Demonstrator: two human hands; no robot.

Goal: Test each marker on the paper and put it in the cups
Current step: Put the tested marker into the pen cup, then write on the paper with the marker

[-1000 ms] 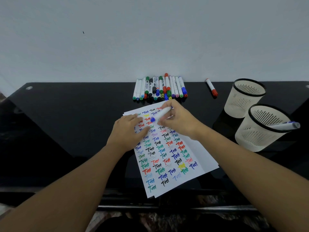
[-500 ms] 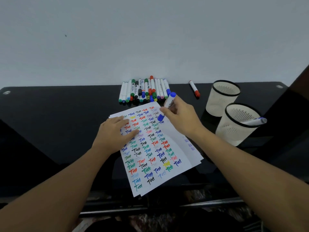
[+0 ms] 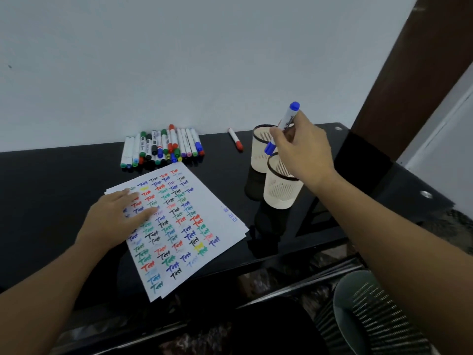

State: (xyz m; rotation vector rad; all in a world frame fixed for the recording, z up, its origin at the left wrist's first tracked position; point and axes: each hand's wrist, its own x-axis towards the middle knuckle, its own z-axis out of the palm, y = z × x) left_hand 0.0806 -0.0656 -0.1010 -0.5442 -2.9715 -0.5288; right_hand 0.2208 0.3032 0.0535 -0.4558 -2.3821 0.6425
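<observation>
Chair: nearest to us, at the lower right, a grey mesh chair back (image 3: 378, 311) shows below the desk edge.
Desk: we work at a glossy black desk (image 3: 51, 190) set against a pale wall (image 3: 179, 60).
Paper: a stack of white paper (image 3: 184, 221) lies on the desk before us, covered with rows of the word "Test" in red, blue, green, black and yellow.
Left hand: our left hand (image 3: 115, 221) rests flat on the left part of the paper, its fingers (image 3: 143, 213) straight and spread, holding nothing.
Near cup: a cream slotted cup with a black rim (image 3: 279, 190) stands right of the paper; our right forearm crosses over its right side.
Far cup: a second cup of the same kind (image 3: 259, 149) stands just behind the near one, touching or almost touching it.
Right hand: our right hand (image 3: 304, 147) hangs above the two cups, its fingers (image 3: 277, 134) curled and pinching a marker.
Blue marker: the blue marker (image 3: 288, 119) is held tilted, its capped end low over the cups and its blue tail end up; it is not in a cup yet.
Red marker: a single red-capped marker (image 3: 235, 139) lies alone on the desk left of the far cup.
Marker pile: a row of capped markers (image 3: 163, 147) lies near the wall, just beyond the paper's far edge.
Brown post: a dark brown upright (image 3: 414, 60) stands at the far right.
</observation>
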